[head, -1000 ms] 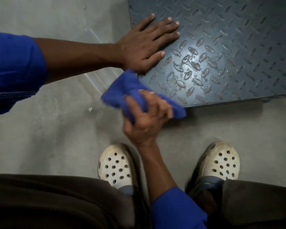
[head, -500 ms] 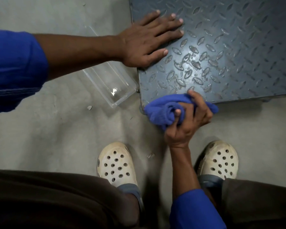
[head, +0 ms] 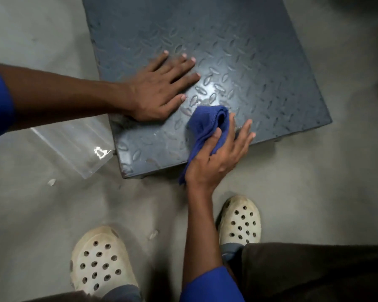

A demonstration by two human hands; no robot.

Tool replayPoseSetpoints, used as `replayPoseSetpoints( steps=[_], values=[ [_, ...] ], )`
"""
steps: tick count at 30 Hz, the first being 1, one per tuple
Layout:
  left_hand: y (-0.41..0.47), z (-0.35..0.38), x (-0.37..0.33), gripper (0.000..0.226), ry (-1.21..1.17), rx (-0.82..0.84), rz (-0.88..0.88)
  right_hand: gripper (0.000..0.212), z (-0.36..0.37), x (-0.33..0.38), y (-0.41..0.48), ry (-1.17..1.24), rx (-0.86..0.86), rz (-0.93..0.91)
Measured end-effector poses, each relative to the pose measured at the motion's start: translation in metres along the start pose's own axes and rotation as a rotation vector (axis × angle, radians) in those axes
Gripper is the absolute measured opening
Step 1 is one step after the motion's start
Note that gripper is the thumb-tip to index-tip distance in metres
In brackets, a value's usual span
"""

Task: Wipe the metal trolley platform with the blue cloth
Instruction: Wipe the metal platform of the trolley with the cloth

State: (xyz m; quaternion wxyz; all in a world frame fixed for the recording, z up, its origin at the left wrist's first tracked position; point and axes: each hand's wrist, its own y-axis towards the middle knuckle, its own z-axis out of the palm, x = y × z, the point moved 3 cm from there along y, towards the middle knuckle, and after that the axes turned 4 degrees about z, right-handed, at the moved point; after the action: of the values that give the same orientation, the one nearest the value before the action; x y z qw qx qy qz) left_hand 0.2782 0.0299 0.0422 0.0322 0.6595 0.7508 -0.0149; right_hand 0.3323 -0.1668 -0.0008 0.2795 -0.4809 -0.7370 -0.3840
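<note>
The metal trolley platform (head: 238, 51) is a dark grey tread plate lying low on the floor, filling the upper middle of the head view. My left hand (head: 159, 90) lies flat on its near left part, fingers spread, holding nothing. My right hand (head: 218, 158) grips the bunched blue cloth (head: 207, 123) and presses it on the plate just inside the near edge, right of my left hand. Part of the cloth hangs over the edge under my wrist.
A clear plastic container (head: 81, 144) sits on the concrete floor against the platform's near left corner. My two cream perforated clogs (head: 100, 262) (head: 240, 223) stand on the floor in front of the platform. Small scraps (head: 51, 182) lie on the floor.
My right hand has carried the cloth from the near left corner along the front edge and up onto the plate. The view has pulled back; my left hand stays flat on the plate.
</note>
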Motion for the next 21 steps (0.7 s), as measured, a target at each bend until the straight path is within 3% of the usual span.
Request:
replayPoseSetpoints(
  steps=[4,6,9,13,21],
  values=[
    [0.026,0.001,-0.007,0.079,0.002,0.026,0.032,0.038,-0.008,-0.017,0.058,-0.132,-0.227,0.112],
    [0.045,0.001,-0.012,0.078,-0.015,0.026,0.026,0.035,-0.015,-0.014,0.071,-0.185,-0.293,0.082],
    [0.077,0.004,-0.02,0.079,-0.058,-0.004,-0.016,0.04,-0.018,-0.004,0.042,-0.185,-0.205,0.017],
    [0.11,0.007,-0.029,0.08,-0.077,0.011,-0.004,0.052,-0.006,-0.012,0.001,-0.118,0.062,0.13],
    [0.129,0.01,-0.038,0.072,-0.111,-0.007,-0.068,0.055,-0.032,-0.072,0.141,-0.168,-0.003,0.409]
  ],
)
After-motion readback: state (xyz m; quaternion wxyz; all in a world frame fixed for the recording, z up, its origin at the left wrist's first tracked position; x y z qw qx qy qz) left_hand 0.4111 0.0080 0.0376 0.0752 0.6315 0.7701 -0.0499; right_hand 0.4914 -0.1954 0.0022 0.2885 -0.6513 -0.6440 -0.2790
